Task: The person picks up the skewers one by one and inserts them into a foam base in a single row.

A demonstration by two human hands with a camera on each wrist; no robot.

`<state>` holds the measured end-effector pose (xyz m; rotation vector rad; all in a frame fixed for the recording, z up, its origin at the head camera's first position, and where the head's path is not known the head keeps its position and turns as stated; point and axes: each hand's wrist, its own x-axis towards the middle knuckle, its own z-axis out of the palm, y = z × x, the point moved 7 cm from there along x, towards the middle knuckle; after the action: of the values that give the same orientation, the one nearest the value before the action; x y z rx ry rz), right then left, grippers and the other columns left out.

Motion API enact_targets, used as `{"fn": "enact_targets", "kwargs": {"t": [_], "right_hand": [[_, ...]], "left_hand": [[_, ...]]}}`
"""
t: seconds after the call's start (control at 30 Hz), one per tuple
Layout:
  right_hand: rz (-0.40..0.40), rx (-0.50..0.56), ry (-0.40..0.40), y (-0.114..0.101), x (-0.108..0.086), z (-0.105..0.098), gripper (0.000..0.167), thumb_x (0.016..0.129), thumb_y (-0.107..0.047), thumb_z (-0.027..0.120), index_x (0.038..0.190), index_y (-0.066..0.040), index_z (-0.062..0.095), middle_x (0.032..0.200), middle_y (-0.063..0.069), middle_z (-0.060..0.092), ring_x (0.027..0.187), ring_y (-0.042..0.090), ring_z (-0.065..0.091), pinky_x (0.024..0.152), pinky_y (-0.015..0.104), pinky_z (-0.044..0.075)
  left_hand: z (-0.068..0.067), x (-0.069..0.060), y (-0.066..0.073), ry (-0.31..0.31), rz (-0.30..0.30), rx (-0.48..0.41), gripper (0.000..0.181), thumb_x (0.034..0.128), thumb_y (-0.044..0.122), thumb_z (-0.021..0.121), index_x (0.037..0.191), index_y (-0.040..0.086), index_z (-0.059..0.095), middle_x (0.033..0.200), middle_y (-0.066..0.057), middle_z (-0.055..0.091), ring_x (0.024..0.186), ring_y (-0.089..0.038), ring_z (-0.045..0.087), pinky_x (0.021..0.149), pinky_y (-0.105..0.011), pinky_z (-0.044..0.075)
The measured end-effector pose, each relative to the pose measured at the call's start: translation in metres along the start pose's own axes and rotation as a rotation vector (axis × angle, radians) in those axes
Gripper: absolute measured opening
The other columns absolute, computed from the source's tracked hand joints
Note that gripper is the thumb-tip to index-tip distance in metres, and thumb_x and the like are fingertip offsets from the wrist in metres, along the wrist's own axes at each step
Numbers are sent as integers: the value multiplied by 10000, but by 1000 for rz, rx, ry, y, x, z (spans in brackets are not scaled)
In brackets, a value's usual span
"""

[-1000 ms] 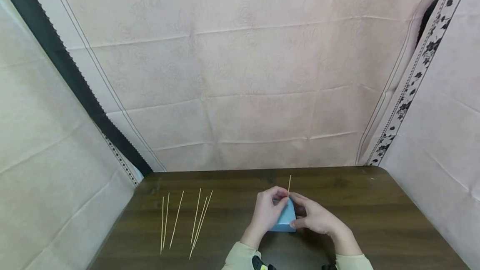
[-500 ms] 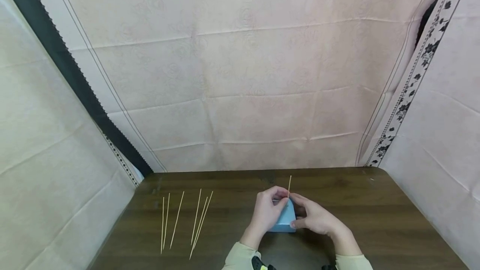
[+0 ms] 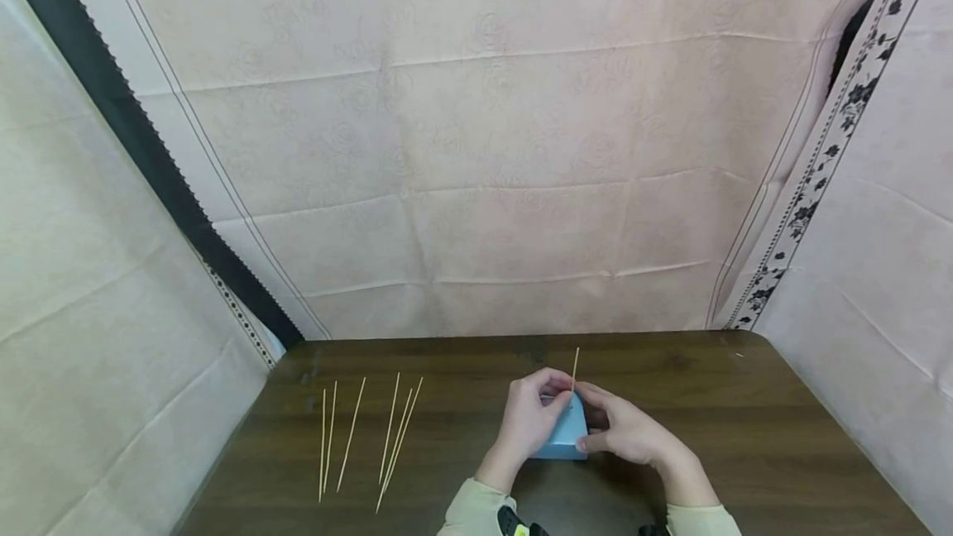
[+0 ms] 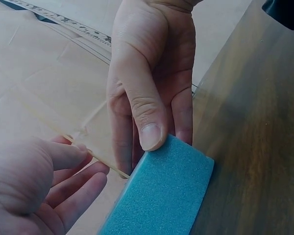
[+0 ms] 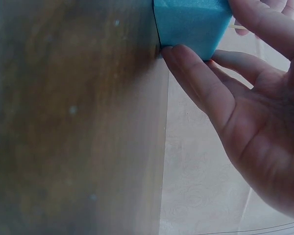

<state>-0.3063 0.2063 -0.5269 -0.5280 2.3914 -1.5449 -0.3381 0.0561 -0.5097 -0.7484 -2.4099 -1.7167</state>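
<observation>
As for the thin stick (image 3: 575, 366), points up from the far end of the blue block (image 3: 567, 433), leaning slightly right at the top in the head view, long axis slanting away from the table (image 3: 744, 428) in the left wrist view. Meets the block at the low end; cannot tell whether set in or only touching. As for the block, runs lengthwise away from the person, narrowing toward the far end, low at the tabletop, contact not clear.

Pinched lightly between thumb and fingers of the left hand (image 3: 527, 416), with the upper length poking out above. Clasped at the right side, thumb against fingers, by the right hand (image 3: 629, 428), with the block held just beside the left hand, between the two.

Well to the left, on dark brown wood grain, to be counted: six loose sticks (image 3: 351, 435), lying roughly front to back, fanned, the two rightmost converging at the near ends. Closed in behind by creased pale cloth (image 3: 476, 139), at left by cloth with a dark band (image 3: 141, 135), at right by cloth with a floral border (image 3: 830, 151).
</observation>
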Motion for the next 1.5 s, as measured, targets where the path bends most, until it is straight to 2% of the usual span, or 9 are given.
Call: {"fn": "enact_targets", "kwargs": {"t": [0.43,0.7,0.97,1.2,1.5], "right_hand": [[1,1,6,-2,2,0,941,872,-33,866,1620,99,310,1632,362,345,1340,527,563,1008,571,554],[23,14,2,-2,2,-1,967,871,-28,865,1620,122,273,1673,365,255,1352,544,543,1002,566,559],[37,-15,13,1,1,-3,979,864,-43,875,1617,127,273,1631,378,331,1331,528,568,984,552,572],[69,-64,40,3,0,-6,968,861,-85,888,1621,91,316,1623,360,365,1318,514,584,979,569,571],[89,-89,51,5,-1,-3,966,860,-121,897,1624,70,337,1640,342,356,1334,503,576,1012,593,544]], "left_hand": [[-6,0,-1,0,-16,-13,142,1014,141,763,1153,158,788,1057,89,773,947,-31,702,890,-263,579],[-15,-2,-3,12,-18,-31,146,1003,137,776,1148,132,787,1048,63,776,941,-43,706,881,-260,583],[-24,-7,-6,13,-24,-14,138,1011,159,769,1147,143,787,1039,116,764,955,-56,708,906,-294,585],[-31,-11,-12,11,-73,6,141,1016,197,769,1154,176,792,1053,149,753,974,-43,697,950,-311,564],[-40,-15,-22,17,-79,-3,118,1004,180,783,1121,172,793,1033,128,756,943,-57,701,897,-281,578]]}}
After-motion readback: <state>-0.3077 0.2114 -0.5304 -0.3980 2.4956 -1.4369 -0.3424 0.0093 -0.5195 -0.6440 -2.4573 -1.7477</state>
